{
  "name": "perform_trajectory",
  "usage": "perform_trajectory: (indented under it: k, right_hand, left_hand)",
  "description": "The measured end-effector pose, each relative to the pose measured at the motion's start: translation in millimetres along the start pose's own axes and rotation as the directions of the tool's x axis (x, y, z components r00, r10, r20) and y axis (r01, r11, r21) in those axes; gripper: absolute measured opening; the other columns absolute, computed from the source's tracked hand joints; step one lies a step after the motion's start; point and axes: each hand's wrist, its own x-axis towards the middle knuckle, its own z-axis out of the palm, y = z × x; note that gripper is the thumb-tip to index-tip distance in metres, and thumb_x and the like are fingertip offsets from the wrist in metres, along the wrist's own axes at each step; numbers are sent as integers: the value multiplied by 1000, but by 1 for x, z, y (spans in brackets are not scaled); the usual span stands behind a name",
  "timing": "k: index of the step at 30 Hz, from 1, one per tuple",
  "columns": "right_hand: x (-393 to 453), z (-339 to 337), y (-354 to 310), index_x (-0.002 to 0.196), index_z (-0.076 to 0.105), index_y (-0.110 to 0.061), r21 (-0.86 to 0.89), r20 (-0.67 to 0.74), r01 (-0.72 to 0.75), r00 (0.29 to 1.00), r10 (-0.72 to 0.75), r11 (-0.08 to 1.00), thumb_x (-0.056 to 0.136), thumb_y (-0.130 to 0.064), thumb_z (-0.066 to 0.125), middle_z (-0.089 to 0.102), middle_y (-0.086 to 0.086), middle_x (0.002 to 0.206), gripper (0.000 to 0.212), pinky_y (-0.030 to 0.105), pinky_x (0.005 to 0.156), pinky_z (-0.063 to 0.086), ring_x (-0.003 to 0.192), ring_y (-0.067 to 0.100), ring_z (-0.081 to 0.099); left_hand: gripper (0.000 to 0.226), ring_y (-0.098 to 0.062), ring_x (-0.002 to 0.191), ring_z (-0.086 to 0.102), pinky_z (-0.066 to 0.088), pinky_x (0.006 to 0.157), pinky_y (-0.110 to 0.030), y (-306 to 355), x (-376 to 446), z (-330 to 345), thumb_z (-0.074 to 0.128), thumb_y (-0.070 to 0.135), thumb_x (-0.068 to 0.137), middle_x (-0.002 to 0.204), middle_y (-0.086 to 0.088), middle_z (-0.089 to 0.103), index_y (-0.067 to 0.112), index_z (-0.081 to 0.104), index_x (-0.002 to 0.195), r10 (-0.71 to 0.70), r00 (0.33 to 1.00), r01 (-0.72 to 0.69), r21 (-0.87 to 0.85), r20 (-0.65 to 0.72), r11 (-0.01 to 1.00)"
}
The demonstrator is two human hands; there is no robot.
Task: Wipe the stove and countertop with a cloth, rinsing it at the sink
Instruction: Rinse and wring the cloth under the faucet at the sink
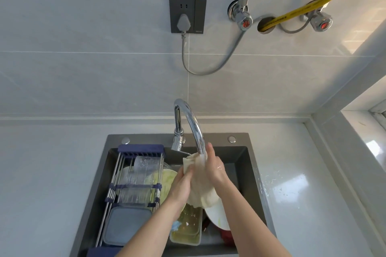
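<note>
A wet cream cloth (200, 192) hangs bunched between both my hands over the dark grey sink (248, 165). My left hand (180, 189) grips its left side with the fingers wrapped over the upper edge. On the cloth's right side my right hand (215, 170) presses and holds it, just beneath the spout of the curved chrome faucet (191, 119). Water runs from the spout onto the top of the cloth. The stove is out of view.
A metal drying rack (135, 185) with a clear glass spans the sink's left half. Dirty dishes, a food container (188, 227) and a white plate (217, 217) lie in the basin. Pale countertop (296, 194) flanks both sides, with wet specks on the right. A wall socket (187, 13) and valves sit above.
</note>
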Motion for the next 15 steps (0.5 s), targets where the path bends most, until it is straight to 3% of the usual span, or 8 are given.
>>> perform_trajectory:
  k: [1, 3, 5, 6, 9, 12, 15]
  right_hand:
    - [-3, -3, 1, 110, 75, -9, 58, 47, -38, 998, 35, 998, 106, -59, 28, 70, 14, 102, 69, 41, 92, 48, 92, 19, 62]
    - [-10, -9, 8, 103, 80, -24, 158, 79, -64, 996, 52, 985, 108, -45, 36, 73, 6, 107, 49, 43, 101, 48, 105, 24, 64]
    - [-12, -16, 20, 100, 80, -34, 139, 70, 10, 997, -20, 990, 104, -31, 49, 75, -4, 106, 32, 41, 99, 53, 109, 20, 65]
    - [-13, -20, 26, 108, 79, -35, 91, 67, 71, 995, -77, 993, 102, -26, 53, 75, -6, 109, 28, 40, 97, 55, 110, 18, 65]
    - [-14, -30, 39, 128, 72, -30, -8, 40, 209, 977, -208, 978, 102, -24, 59, 72, -11, 117, 29, 30, 90, 56, 109, 9, 65]
    - [-19, -37, 44, 125, 71, -31, -9, -1, 273, 962, -273, 962, 103, -23, 61, 69, -24, 109, 26, 5, 72, 48, 95, -16, 63]
    - [-22, -43, 46, 127, 73, -28, 8, -8, 285, 958, -285, 958, 100, -26, 66, 71, -26, 109, 28, 4, 74, 50, 96, -17, 64]
  left_hand:
    - [29, -4, 103, 64, 48, 75, -23, 1, 1, 1, 43, 49, 107, 115, 12, 69, 38, 59, 128, -29, 997, 26, -47, -69, 999]
    - [34, -13, 101, 65, 50, 75, -30, 2, 8, 0, 46, 49, 106, 112, 3, 71, 28, 64, 126, -89, 982, 66, -136, -165, 988]
    - [42, -22, 104, 68, 55, 83, -38, 3, 14, 2, 48, 54, 103, 111, -5, 75, 23, 69, 121, -145, 972, 111, -181, -186, 977]
    - [44, -25, 103, 69, 55, 85, -39, 4, 16, 4, 47, 57, 102, 109, -7, 76, 23, 72, 116, -160, 972, 127, -186, -171, 974]
    - [42, -25, 99, 69, 54, 81, -38, 5, 17, 16, 47, 60, 101, 106, -6, 75, 26, 70, 107, -126, 983, 107, -145, -131, 984]
    - [33, -21, 99, 67, 54, 84, -39, 0, 17, 25, 57, 58, 97, 107, -3, 71, 27, 65, 109, -54, 989, 49, -37, -140, 998]
    - [44, -16, 97, 67, 56, 82, -37, -2, 20, 30, 70, 65, 85, 106, 4, 69, 31, 60, 112, 0, 987, 7, 43, -160, 999]
